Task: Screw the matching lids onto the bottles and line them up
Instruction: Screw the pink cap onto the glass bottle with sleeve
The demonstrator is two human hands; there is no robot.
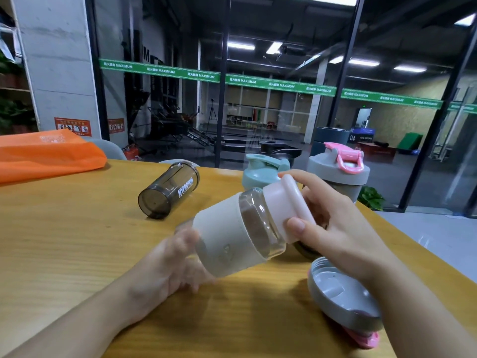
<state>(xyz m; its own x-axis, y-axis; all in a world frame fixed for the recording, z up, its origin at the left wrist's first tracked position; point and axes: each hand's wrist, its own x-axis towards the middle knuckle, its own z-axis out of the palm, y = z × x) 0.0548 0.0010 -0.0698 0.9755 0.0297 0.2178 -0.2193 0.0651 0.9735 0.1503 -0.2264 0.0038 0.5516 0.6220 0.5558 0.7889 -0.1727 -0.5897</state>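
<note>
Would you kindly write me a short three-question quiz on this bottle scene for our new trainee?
1. True or false: the dark see-through bottle stands upright on the wooden table.
2. Which hand grips the pale pink lid: A) left hand, B) right hand, C) neither?
3. Fill in: the grey lid near the table's front edge lies with its open side facing ____.

Key
1. False: it lies on its side, with no lid on it.
2. B: its fingers curl round the lid on the glass bottle, while the left hand holds the bottle's base.
3. Up: its hollow inside shows.
</note>
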